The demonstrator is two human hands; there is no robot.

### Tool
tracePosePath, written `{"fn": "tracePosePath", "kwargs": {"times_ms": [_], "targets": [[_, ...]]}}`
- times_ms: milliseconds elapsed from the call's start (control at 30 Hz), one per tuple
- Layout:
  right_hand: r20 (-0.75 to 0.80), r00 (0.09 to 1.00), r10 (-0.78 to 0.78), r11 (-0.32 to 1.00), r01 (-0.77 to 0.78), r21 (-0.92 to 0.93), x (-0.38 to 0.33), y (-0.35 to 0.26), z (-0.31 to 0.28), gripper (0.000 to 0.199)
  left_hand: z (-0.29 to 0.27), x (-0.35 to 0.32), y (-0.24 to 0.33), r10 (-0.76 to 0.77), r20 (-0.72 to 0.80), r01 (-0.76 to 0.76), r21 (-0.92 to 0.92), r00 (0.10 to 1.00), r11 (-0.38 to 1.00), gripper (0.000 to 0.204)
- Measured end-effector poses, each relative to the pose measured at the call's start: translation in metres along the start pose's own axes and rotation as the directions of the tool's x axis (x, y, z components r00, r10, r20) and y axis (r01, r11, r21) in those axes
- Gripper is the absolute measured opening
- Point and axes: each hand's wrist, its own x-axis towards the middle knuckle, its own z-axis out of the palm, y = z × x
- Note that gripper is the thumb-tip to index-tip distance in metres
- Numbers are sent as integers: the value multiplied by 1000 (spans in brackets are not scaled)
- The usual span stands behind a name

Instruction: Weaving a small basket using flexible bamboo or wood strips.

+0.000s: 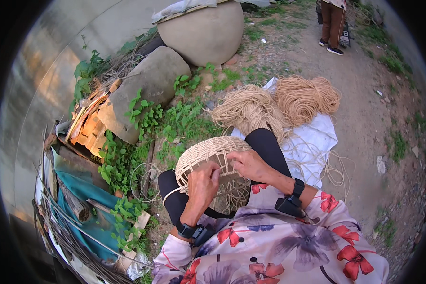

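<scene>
Weedy ground [187, 124] bordered a dirt path [362, 125]. Between the wearer's knees [268, 142], a woven cord basket [206, 152], longer left to right, lay just ahead of the left hand [202, 185] and right hand [254, 166], both gripping its open-weave near edge, neither nearer.

The one camera I notice sits on the wearer's head, the left of a side-by-side pair, and looks steeply down over the flowered shirt [288, 251], with the left hand [202, 185] and right hand [254, 166] close below, around the middle of the view. It faces forward too, its wide round fisheye reaching up the dirt path [355, 90] to a person [333, 26] well off at the top, the wall [38, 85] curving along the left rim.
</scene>
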Motion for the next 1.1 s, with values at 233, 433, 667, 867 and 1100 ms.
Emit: {"fn": "tracePosePath", "kwargs": {"times_ms": [233,433,667,867,1100], "targets": [[253,952,174,971,-209,119,3,-2,6,18,1,-2,0,31,-39,-31,8,999,999,7],[214,947,240,934,-285,215,-6,-6,7,14,-3,-3,5,9,0,-9,-13,1000,1000,5],[247,903,352,858,-417,300,-7,-5,6,14,2,-6,1,50,16,-50,10,999,999,8],[65,968,242,917,-250,312,-11,6,24,13,2,-7,3,38,54,-40,50,998,998,12],[-110,982,156,985,-147,86,-16,-4,20,17,3,-5,5,94,47,-96,34,994,995,10]]}}
